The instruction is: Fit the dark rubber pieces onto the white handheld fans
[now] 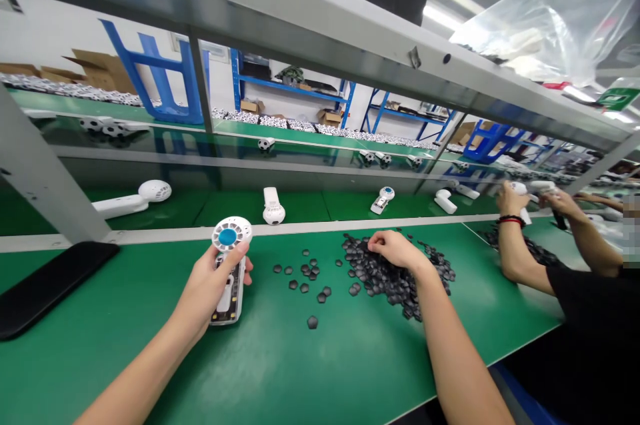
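Left hand (204,288): grip closed around white fan (230,292), over tabletop (280,378), handle innards exposed. Right hand (400,250): fingertips drawn together at pile of black pieces (385,278); cannot tell whether anything pinched.

Risks: pieces overlap, so two could lift together; dragging wrist could scatter pile's edge; tilting uncovered handle could shed any loose inner part. Hidden: fan's back, behind left fingers; pieces beneath right hand. Co-worker (595,338) cut off at right edge; held items there hard to make out.
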Demonstrator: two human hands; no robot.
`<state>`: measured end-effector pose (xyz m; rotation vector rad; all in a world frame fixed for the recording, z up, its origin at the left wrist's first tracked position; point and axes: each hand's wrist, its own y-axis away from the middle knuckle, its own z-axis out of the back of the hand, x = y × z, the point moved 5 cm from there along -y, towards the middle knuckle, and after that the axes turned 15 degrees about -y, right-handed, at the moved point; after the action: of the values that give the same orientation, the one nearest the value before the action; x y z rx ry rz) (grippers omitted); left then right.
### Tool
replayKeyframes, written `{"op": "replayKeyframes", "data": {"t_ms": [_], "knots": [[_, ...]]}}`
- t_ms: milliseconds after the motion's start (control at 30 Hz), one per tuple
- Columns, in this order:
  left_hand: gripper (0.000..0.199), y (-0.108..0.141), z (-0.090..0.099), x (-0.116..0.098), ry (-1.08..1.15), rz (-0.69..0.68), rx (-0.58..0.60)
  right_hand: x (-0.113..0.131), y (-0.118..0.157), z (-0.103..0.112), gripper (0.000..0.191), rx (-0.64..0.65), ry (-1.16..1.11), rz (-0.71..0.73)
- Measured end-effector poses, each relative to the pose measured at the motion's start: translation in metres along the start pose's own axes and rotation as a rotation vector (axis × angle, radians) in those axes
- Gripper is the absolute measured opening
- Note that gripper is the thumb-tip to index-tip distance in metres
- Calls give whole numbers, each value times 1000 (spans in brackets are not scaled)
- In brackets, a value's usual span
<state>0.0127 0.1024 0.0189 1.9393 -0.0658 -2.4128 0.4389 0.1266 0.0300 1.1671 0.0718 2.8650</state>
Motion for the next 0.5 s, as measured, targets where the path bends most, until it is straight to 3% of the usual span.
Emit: {"op": "replayKeyframes", "data": {"t_ms": [133,300,400,500], "knots": [[45,3,-2,-5,27,-7,5,19,5,-8,24,-1,-26,67],[53,7,-4,-16,163,-42,13,58,12,-59,23,180,-69,216],[47,9,-6,-13,173,-17,33,68,13,-78,19,163,-36,260],[43,10,-9,-8,160,12,72,69,13,-81,19,132,5,281]]}}
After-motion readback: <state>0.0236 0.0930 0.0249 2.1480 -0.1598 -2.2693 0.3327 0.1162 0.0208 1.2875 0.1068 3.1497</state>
